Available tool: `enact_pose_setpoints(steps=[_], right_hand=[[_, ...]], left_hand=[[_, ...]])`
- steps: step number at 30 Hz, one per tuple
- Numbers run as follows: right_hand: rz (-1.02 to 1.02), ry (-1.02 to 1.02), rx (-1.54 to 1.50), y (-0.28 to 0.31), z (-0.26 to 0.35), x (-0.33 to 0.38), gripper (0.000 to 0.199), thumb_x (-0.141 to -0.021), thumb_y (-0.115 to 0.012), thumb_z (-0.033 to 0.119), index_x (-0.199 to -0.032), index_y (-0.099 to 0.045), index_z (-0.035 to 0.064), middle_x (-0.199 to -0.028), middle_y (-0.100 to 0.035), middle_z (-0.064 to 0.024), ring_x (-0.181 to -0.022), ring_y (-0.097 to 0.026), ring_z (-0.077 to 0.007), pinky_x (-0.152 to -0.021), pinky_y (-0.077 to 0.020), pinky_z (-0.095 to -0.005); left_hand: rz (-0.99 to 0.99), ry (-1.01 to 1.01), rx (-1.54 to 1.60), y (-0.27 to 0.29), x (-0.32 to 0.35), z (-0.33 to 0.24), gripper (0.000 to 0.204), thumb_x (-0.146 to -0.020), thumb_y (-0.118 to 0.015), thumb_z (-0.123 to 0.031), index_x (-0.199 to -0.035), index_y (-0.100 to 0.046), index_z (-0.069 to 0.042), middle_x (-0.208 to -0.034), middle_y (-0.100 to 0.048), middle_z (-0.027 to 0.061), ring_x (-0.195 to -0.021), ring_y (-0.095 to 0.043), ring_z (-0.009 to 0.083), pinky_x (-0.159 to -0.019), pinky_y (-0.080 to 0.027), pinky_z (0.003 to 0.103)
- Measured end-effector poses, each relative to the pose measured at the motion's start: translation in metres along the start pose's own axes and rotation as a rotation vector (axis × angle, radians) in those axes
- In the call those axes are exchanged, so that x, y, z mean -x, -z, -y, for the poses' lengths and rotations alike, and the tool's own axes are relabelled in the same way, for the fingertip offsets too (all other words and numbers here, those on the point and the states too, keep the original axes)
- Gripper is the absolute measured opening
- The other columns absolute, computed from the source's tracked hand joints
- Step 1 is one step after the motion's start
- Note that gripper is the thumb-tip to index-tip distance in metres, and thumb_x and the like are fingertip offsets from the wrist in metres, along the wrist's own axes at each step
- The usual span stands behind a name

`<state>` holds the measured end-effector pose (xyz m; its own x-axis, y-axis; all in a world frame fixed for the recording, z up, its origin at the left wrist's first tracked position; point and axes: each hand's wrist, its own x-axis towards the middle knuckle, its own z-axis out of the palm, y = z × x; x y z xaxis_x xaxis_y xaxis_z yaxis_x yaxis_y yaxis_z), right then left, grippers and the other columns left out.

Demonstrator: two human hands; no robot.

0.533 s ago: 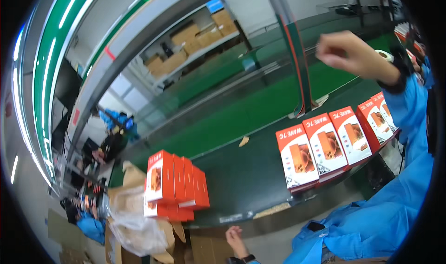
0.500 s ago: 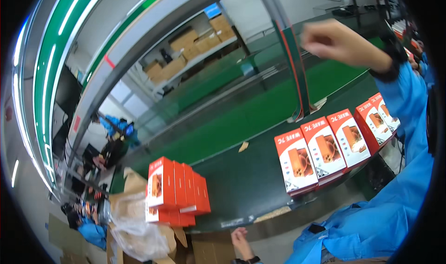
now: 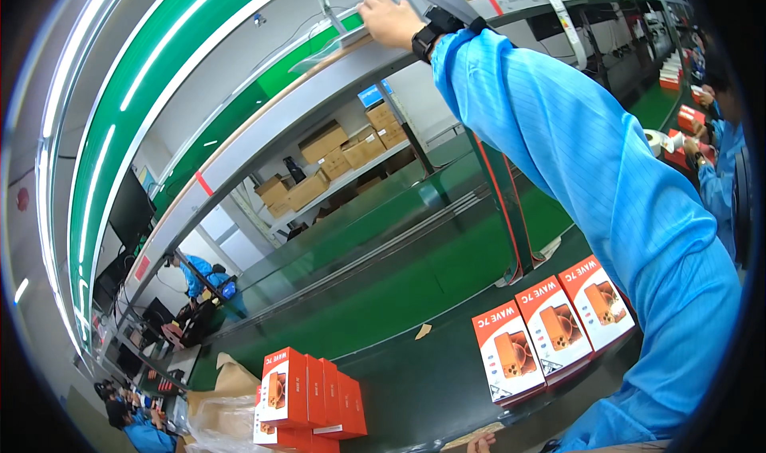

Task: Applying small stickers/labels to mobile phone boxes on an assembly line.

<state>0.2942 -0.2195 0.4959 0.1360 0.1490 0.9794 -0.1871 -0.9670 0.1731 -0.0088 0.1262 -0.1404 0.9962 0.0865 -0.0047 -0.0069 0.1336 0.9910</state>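
Three orange boxes [image 3: 552,337] lie beneath right hand [image 3: 388,20].

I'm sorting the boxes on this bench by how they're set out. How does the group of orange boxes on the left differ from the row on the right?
The left boxes stand upright, packed side by side atop more boxes; the right boxes lie flat in a single row of three. The left group shows mostly narrow orange sides, the right row its white, pictured fronts. The left group stands by a clear plastic bag; the right row lies under the raised blue sleeve. Both are orange and white.
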Motion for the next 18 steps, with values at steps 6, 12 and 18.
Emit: enact_pose_setpoints(steps=[6,12,18], right_hand=[[0.080,0.101,0.164,-0.034,0.002,-0.018,0.016,-0.073,-0.052,0.017,-0.087,-0.060,0.0128,-0.089,-0.059,-0.0047,-0.084,-0.058,-0.0187,-0.072,-0.0417,-0.0451],[-0.254,0.301,0.011,-0.047,-0.011,-0.021,0.012,-0.068,-0.048,0.010,-0.074,-0.059,0.0089,-0.076,-0.056,-0.0097,-0.077,-0.054,-0.0262,-0.065,-0.0451,-0.0366],[-0.192,0.313,-0.103,0.015,-0.026,-0.036,0.012,-0.071,-0.050,0.014,-0.075,-0.059,0.0069,-0.075,-0.057,-0.0141,-0.074,-0.053,-0.0307,-0.068,-0.0433,-0.0381]], left_hand=[[0.038,0.210,0.111,0.004,0.025,0.005,0.021,-0.087,-0.043,-0.021,-0.098,-0.052,-0.005,-0.086,-0.057,0.0047,-0.071,-0.051,0.0096,-0.066,-0.041,0.021],[0.020,0.177,0.055,-0.009,0.019,0.002,0.021,-0.087,-0.044,-0.020,-0.097,-0.052,-0.003,-0.085,-0.058,0.0058,-0.072,-0.051,0.0104,-0.067,-0.041,0.022],[0.051,0.107,0.000,-0.011,0.017,-0.011,0.021,-0.086,-0.045,-0.018,-0.095,-0.052,-0.001,-0.084,-0.058,0.0069,-0.072,-0.052,0.0111,-0.068,-0.042,0.023]])
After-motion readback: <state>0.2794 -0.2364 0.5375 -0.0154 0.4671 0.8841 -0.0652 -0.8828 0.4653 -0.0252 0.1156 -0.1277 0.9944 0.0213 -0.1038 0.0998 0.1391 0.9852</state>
